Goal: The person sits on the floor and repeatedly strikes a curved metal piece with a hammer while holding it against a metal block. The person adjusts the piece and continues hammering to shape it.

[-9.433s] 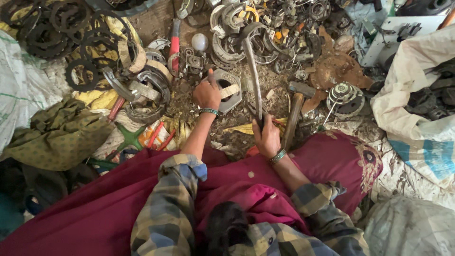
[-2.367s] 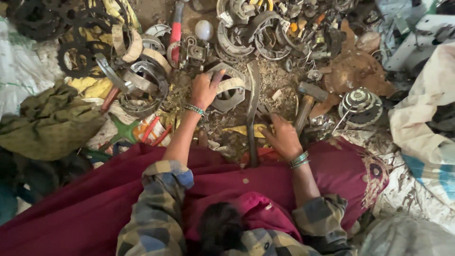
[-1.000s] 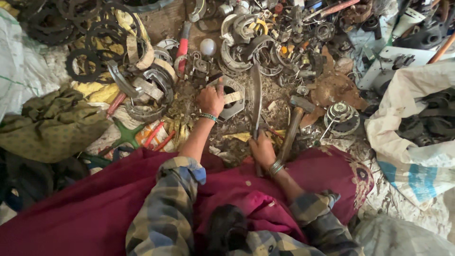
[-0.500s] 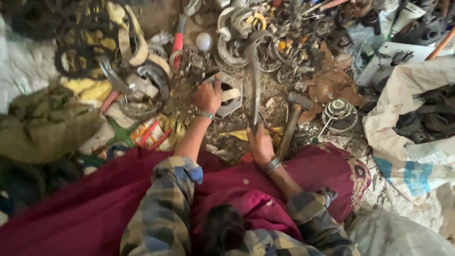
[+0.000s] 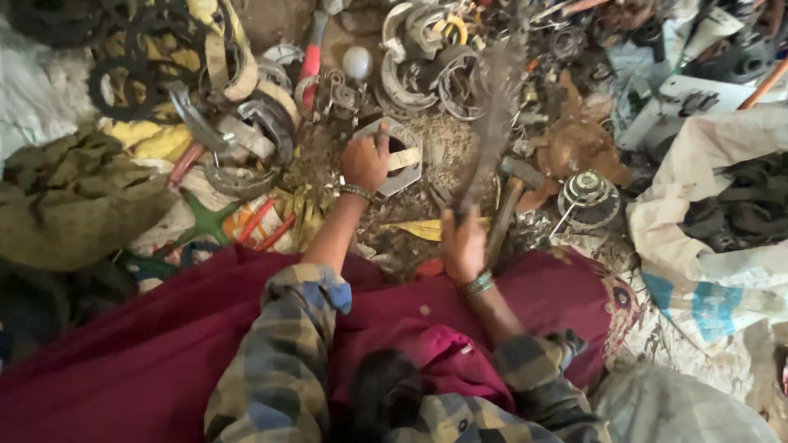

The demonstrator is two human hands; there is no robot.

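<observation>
My left hand [image 5: 364, 161] presses on a grey, angular metal ring [image 5: 408, 139] lying on the dirt, with its fingers over the ring's hole. My right hand [image 5: 462, 244] is closed around the lower end of a long, dark metal bar [image 5: 491, 123]. The bar points up and away from me and is blurred by motion. It rises just right of the ring. A hammer [image 5: 502, 209] with a wooden handle lies on the ground beside my right hand. Both wrists wear bracelets, and my sleeves are plaid.
Scrap surrounds the spot: curved brake shoes [image 5: 423, 57], toothed sprockets [image 5: 131, 78], a red-handled tool [image 5: 310, 61] and a round coil part [image 5: 588, 197]. White sacks [image 5: 706, 246] lie at the right, an olive cloth [image 5: 74, 197] at the left, and a maroon cloth [image 5: 164, 344] covers my lap.
The metal bar has swung and is now a blur; half a second ago it looked sharp. My left hand stays on the ring. My right hand sits slightly lower in view.
</observation>
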